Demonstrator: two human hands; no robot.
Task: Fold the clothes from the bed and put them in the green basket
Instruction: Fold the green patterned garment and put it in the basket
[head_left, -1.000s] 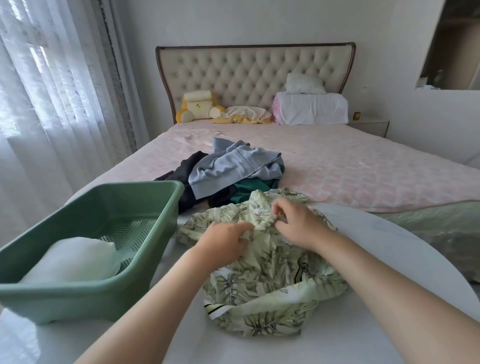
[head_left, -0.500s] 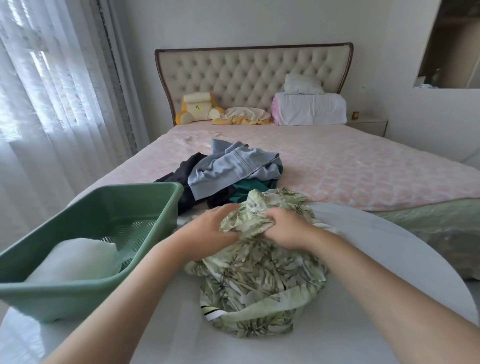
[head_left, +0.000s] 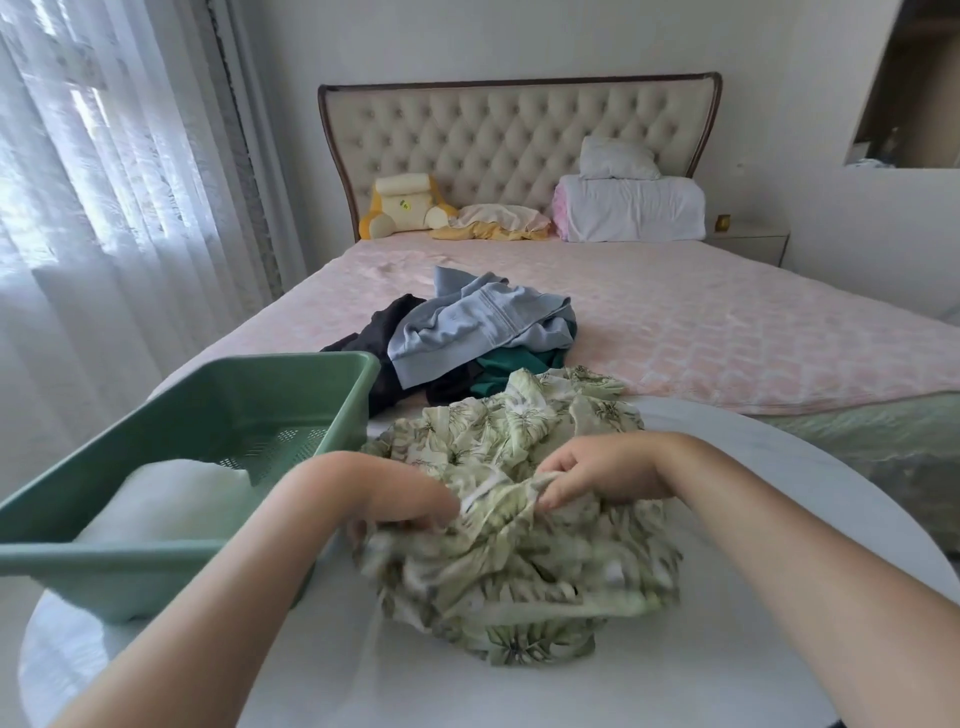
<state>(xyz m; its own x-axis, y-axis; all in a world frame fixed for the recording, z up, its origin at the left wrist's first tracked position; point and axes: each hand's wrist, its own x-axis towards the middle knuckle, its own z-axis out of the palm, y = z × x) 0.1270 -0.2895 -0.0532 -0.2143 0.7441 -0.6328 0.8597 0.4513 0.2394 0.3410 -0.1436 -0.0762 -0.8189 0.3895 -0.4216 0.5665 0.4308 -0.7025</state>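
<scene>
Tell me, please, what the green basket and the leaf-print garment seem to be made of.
The green basket looks like moulded plastic, matte, with a perforated floor. The leaf-print garment seems thin, soft cloth, judging by its fine crumples; fibre unclear.

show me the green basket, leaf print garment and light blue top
green basket (head_left: 249, 400) head view, far inner wall
leaf print garment (head_left: 519, 561) head view, crumpled middle
light blue top (head_left: 467, 322) head view, its middle

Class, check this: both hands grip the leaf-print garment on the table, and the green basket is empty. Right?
Not empty: the head view shows a white bundle lying in the green basket. The left hand and right hand do grip the leaf-print garment on the table.
</scene>
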